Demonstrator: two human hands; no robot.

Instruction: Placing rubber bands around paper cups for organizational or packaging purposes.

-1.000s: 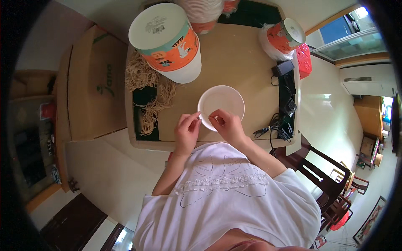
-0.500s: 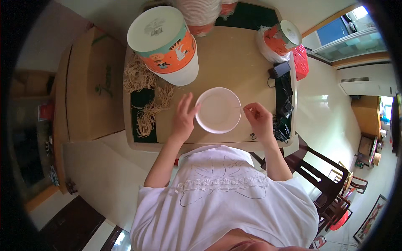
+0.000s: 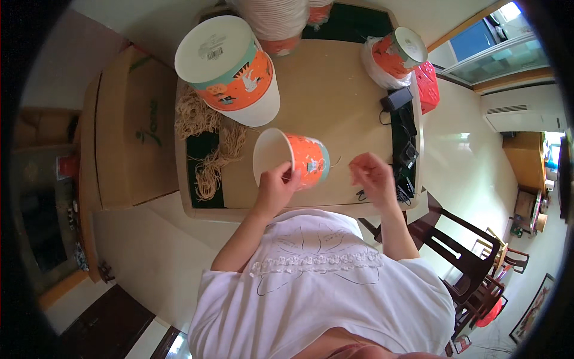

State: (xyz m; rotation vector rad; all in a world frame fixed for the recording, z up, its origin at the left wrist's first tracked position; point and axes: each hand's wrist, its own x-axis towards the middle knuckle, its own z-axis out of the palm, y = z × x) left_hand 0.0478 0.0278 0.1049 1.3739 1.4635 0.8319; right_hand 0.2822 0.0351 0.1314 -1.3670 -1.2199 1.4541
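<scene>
An orange printed paper bucket [image 3: 306, 164] with a teal base band lies tilted over the table, its white mouth facing left. My left hand [image 3: 278, 188] grips its rim, thumb and fingers on either side of the wall. From the base end sticks out a short piece of thin string [image 3: 336, 161]. Just right of that string hovers my right hand [image 3: 373, 176], its fingers loosely bent and apart, holding nothing that I can see. Bundles of beige string [image 3: 209, 170] lie at the table's left side.
A large stack of upturned paper buckets [image 3: 239, 78] stands at the back left, with wrapped white stacks [image 3: 278, 21] behind. A smaller bagged bucket stack [image 3: 397, 54] is at the back right. Black adapters and cables [image 3: 406, 155] line the right edge. A cardboard box [image 3: 140, 128] stands left.
The bucket has tipped from upright onto its side, mouth to the left. My left hand has moved from beside it to grip the rim. My right hand has let go of the string.
</scene>
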